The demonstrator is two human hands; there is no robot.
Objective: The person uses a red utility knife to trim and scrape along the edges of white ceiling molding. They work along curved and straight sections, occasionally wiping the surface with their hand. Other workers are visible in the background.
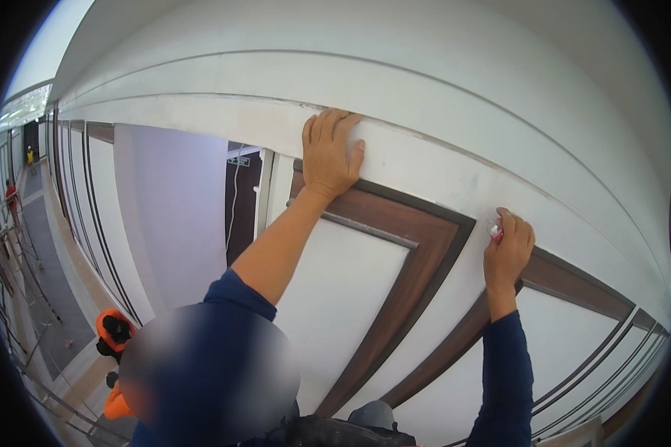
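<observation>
My left hand (332, 153) lies open against the white wall band (224, 112), its fingertips at a thin groove and its wrist over the top of a brown wooden frame (395, 212). To the right and lower, my right hand (510, 242) is closed around a small clear and pink object (495, 230). Most of that object hides behind the fingers, so its kind cannot be told. This hand is by the white wall, above the corner of a second brown frame (574, 283). Dark blue sleeves cover both arms, the left one pushed up to the elbow.
Lower left, two people in orange (115, 328) are below me. Metal scaffolding (22, 276) runs along the far left beside a grey walkway (63, 335). A doorway with a hanging white cable (235, 194) opens left of my arm. A grey rounded thing (375, 414) shows at the bottom.
</observation>
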